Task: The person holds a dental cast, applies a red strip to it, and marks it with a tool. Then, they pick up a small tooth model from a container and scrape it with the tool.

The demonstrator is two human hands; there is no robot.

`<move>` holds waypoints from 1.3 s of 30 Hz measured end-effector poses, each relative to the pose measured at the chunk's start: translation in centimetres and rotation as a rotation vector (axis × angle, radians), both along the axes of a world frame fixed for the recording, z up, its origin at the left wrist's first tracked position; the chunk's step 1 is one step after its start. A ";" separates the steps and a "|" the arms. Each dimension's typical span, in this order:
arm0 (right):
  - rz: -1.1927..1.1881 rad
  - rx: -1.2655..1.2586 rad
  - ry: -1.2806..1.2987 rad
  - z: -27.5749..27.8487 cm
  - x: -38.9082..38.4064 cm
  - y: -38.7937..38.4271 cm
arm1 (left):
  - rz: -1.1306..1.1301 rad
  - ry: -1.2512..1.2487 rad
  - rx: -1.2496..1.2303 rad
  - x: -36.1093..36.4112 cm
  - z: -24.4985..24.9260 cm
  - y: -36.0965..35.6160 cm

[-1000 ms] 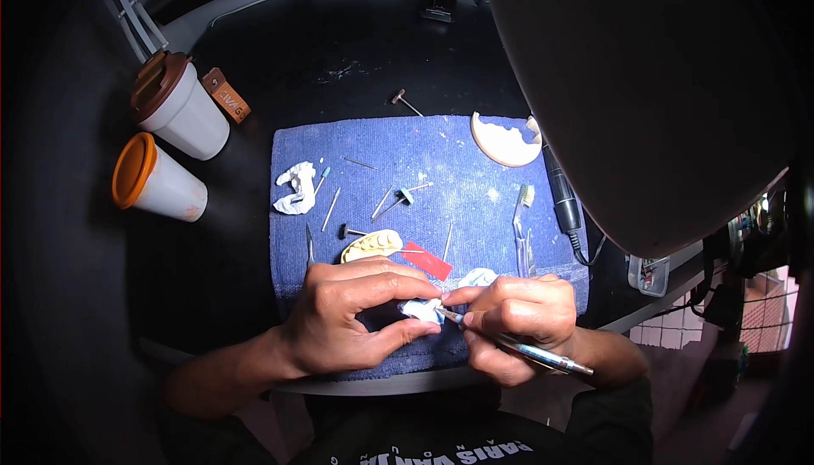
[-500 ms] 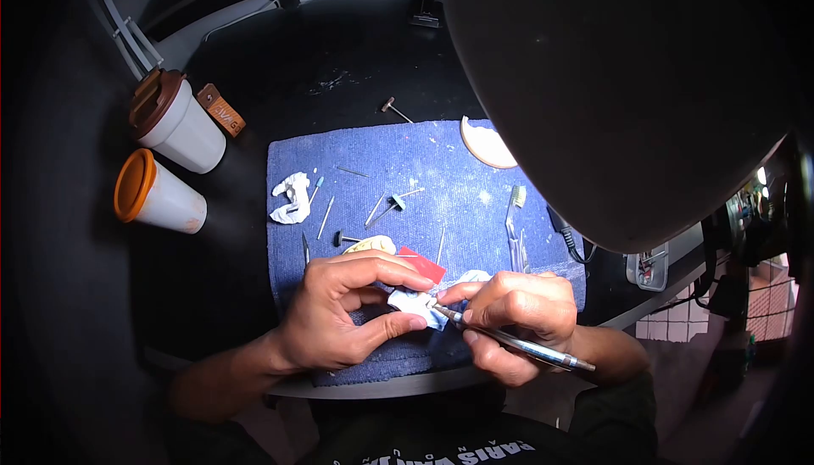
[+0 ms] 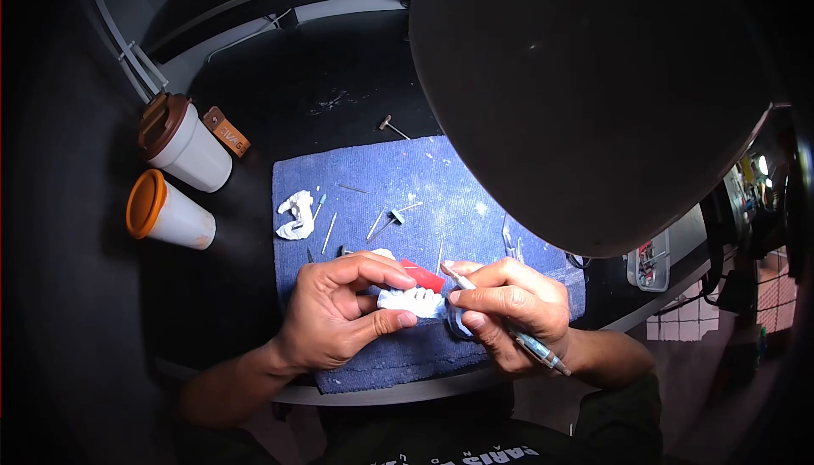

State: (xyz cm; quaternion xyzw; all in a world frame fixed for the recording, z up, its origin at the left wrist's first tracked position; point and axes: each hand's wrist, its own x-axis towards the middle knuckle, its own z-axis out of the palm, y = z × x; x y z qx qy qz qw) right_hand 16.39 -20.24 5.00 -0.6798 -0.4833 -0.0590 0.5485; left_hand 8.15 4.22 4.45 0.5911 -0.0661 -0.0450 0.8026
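Note:
A white plaster dental model [image 3: 411, 302] with a row of teeth is pinched between the thumb and fingers of my left hand [image 3: 339, 308]. My right hand [image 3: 513, 308] grips a silver mechanical pencil [image 3: 541, 353], its tip pointing up and left, apart from the model. Under the right fingers another whitish piece [image 3: 458, 321] is partly hidden. A red sheet [image 3: 424, 277], probably wax, lies just behind the model on the blue cloth [image 3: 356, 185].
Several thin burs and a green disc bur [image 3: 396, 217] lie on the cloth, with a white horseshoe-shaped plaster piece [image 3: 297, 216] at left. Two cups, one brown-lidded [image 3: 199, 155] and one orange-lidded [image 3: 182, 219], stand left. A large dark lamp shade [image 3: 585, 109] overhangs the right side.
The pencil tip has lifted off the model and swung upward in my right hand. My left hand has turned the model so its teeth show. The view has shifted slightly.

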 end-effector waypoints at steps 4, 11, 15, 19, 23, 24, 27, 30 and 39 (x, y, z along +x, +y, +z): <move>-0.012 -0.033 -0.004 1.0 -0.1 0.1 | -0.012 -0.016 -0.019 -0.1 -0.2 0.2; -0.008 -0.076 -0.098 0.7 0.2 0.1 | -0.058 -0.052 -0.053 -0.3 -0.8 0.1; -0.040 -0.107 -0.141 0.5 0.2 -0.2 | -0.057 -0.025 -0.002 -0.2 -0.3 0.1; -0.042 -0.104 -0.149 0.2 0.6 -0.4 | -0.065 -0.051 0.008 0.0 -0.4 0.2; -0.017 -0.136 -0.151 0.5 0.7 -0.5 | -0.055 -0.028 0.053 -0.2 -0.1 0.0; -0.022 -0.135 -0.155 0.6 0.7 -0.4 | -0.054 -0.021 0.069 -0.2 0.0 0.0; -0.034 -0.139 -0.164 0.7 0.7 -0.4 | -0.027 -0.107 0.162 -0.1 0.0 -0.2; -0.040 -0.136 -0.160 0.4 0.6 -0.2 | 0.010 -0.132 0.258 -0.2 0.0 -0.4; -0.012 -0.105 -0.125 1.1 1.1 -0.1 | 0.193 -0.483 0.647 0.1 0.5 0.0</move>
